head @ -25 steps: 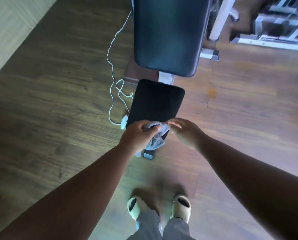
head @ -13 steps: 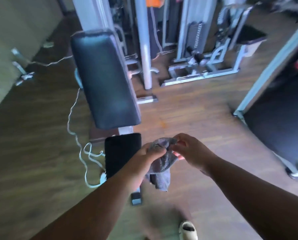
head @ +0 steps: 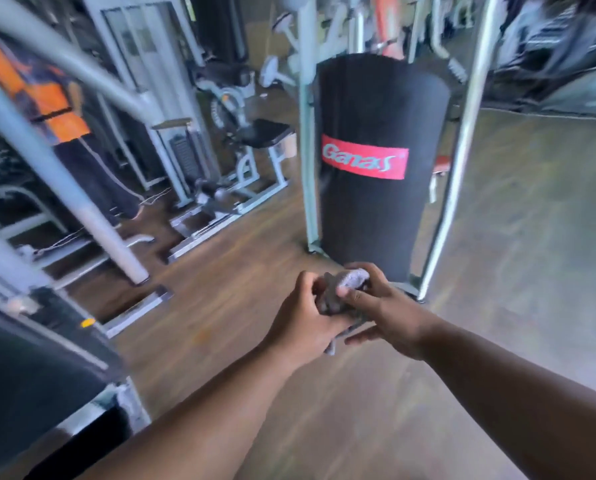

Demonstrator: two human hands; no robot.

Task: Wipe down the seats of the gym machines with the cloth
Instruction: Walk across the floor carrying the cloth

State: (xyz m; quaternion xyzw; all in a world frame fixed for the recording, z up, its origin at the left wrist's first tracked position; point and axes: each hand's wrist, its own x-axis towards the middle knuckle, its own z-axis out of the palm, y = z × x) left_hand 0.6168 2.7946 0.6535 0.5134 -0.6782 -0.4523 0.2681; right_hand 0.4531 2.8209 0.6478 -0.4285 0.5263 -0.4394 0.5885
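Two hands meet in front of me: my left hand [head: 301,322] and right hand [head: 381,315] both have fingers curled into the grey cloth [head: 345,289], bunching it, I judge, for a fresh wiping face. Beyond stands the black upright pad [head: 376,202]; farther left, a machine seat [head: 267,133] waits.

cloth [head: 345,289]: grey | pad [head: 376,209]: black, red label | floor [head: 241,306]: brown wood-grain
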